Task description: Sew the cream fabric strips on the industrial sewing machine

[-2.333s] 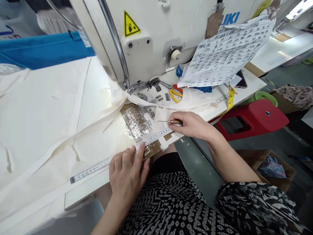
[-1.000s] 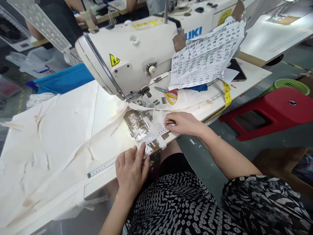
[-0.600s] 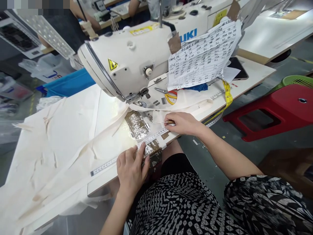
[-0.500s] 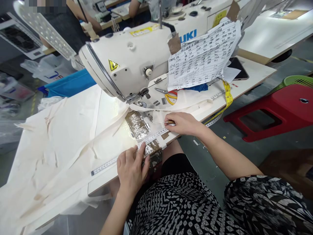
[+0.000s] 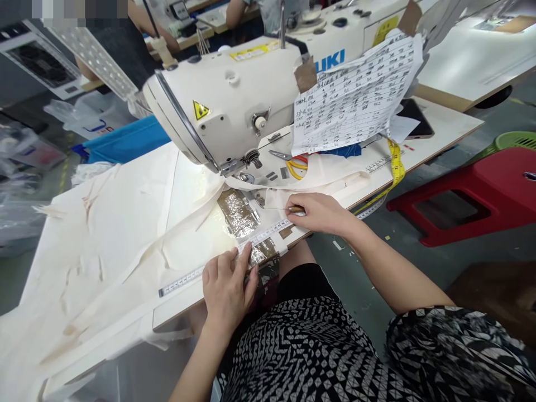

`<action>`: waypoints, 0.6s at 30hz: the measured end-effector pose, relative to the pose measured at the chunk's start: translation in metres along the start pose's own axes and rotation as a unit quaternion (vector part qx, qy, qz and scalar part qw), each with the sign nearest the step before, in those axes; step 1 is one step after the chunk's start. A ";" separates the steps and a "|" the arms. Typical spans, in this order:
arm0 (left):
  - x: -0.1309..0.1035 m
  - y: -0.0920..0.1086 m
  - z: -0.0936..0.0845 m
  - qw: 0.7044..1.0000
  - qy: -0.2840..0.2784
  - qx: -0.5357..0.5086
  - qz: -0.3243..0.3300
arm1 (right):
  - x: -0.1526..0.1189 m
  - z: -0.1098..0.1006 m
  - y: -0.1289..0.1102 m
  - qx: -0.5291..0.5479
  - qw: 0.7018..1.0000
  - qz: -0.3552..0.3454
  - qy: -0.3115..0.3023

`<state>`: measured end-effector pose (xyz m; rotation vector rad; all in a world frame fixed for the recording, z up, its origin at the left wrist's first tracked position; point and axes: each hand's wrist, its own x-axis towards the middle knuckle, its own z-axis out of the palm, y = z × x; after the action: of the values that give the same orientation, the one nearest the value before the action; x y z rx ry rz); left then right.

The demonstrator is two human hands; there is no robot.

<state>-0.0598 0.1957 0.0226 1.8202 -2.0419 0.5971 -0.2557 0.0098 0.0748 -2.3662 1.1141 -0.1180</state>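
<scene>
My left hand lies flat along the table's front edge, fingers stretched, fingertips resting on a white measuring tape. The tape runs diagonally toward my right hand, which is closed around the wooden handle of an awl. The awl's thin metal shaft points left, close to the presser-foot area of a white sewing machine. Cream fabric covers the table's left side and passes under the needle area. Brown shiny packing tape covers part of the machine bed. My right palm is hidden.
Yellow-and-orange-handled snips lie behind my right hand. A handwritten sheet is taped to the machine. A phone lies at right, and a yellow tape hangs over the edge. A red stool stands right; another person sits behind.
The whole view has shifted slightly, so the machine and table appear a little further right. Both hands keep nearly the same places on the tape and the awl.
</scene>
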 end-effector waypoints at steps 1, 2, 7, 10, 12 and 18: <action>0.000 0.000 0.000 1.000 0.000 0.000 -0.001 | -0.001 0.001 -0.001 -0.005 1.000 -0.003 0.005; 0.000 0.000 0.000 1.000 -0.001 -0.001 -0.002 | -0.003 0.001 -0.002 -0.012 1.000 -0.007 0.012; 0.000 0.000 0.000 1.000 -0.005 -0.005 -0.004 | -0.008 0.004 -0.007 -0.057 0.998 -0.007 0.032; -0.001 0.000 0.000 1.000 -0.005 -0.003 -0.006 | -0.008 0.005 -0.007 -0.061 0.998 -0.003 0.032; -0.001 0.000 0.000 1.000 -0.004 -0.002 -0.006 | -0.008 0.005 -0.006 -0.059 0.998 -0.004 0.038; -0.001 0.000 0.000 1.000 -0.011 0.002 -0.008 | -0.004 0.006 -0.003 -0.053 0.998 -0.008 0.030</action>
<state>-0.0598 0.1967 0.0217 1.8520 -2.0387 0.5797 -0.2547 0.0171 0.0721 -2.4814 1.1554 -0.1398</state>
